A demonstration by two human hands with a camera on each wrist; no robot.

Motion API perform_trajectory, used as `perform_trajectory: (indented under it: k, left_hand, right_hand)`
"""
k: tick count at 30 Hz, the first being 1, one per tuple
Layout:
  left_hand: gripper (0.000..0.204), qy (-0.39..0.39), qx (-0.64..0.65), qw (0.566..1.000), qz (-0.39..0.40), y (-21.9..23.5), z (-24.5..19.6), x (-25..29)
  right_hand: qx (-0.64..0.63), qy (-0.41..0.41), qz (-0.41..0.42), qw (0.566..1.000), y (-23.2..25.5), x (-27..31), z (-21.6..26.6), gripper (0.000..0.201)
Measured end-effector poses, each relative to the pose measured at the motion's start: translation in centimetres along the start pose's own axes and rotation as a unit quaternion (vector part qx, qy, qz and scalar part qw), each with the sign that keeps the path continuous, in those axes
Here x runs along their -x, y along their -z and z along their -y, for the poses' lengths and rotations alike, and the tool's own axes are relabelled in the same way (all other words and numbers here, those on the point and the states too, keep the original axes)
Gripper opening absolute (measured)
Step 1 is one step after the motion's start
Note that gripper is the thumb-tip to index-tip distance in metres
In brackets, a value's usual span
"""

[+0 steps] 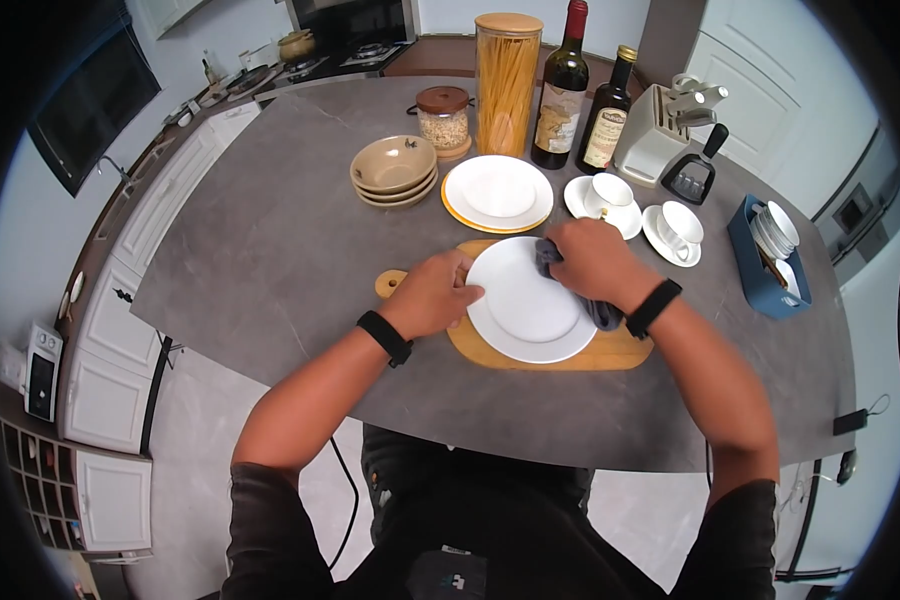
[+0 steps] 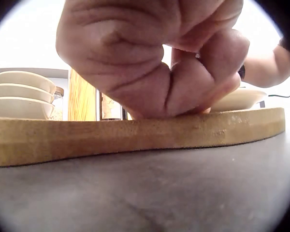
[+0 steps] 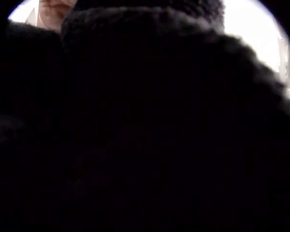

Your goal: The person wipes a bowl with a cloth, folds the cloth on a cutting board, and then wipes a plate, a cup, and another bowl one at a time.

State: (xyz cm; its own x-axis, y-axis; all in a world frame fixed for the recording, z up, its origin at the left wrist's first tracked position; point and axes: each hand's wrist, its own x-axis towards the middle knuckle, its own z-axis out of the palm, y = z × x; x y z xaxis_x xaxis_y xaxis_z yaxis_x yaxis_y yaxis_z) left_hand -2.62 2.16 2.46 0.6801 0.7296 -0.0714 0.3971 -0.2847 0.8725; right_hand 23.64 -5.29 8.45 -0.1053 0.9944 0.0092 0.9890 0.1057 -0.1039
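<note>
A white plate (image 1: 530,305) lies over a wooden cutting board (image 1: 610,350) in the head view. My left hand (image 1: 431,293) pinches the plate's left rim, thumb on top. The left wrist view has the left hand (image 2: 154,58) low over the edge of the board (image 2: 135,137), fingers curled. At the plate's upper right rim my right hand (image 1: 602,262) grips a dark grey cloth (image 1: 547,256), its loose end hanging under the wrist (image 1: 602,315). Dark cloth (image 3: 145,96) fills most of the right wrist view and hides the fingers.
Beyond the board stand stacked bowls (image 1: 395,165), stacked plates (image 1: 498,192), and two cups on saucers (image 1: 676,228). Behind them are a pasta jar (image 1: 507,90), an oat jar (image 1: 443,118), two bottles (image 1: 562,100) and a knife block (image 1: 652,135). A blue bin (image 1: 765,285) with dishes sits right.
</note>
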Motion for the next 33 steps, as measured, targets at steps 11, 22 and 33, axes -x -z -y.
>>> perform_trajectory:
  k: [11, 22, 33]
  left_hand:
    - [0.024, 0.049, 0.022, 0.999, 0.005, 0.3, -1.2, 0.4]
    - [0.029, 0.059, 0.054, 0.996, 0.026, 0.3, -0.6, -0.1]
    - [0.029, 0.067, 0.099, 0.991, 0.056, 1.5, -0.1, -0.8]
  right_hand:
    - [-0.093, 0.220, -0.047, 0.970, -2.0, 3.1, 5.0, 0.029]
    - [-0.040, 0.237, -0.025, 0.970, 1.5, 11.0, 0.7, 0.042]
    - [-0.099, 0.049, -0.120, 0.987, -1.8, 11.9, -8.3, 0.038]
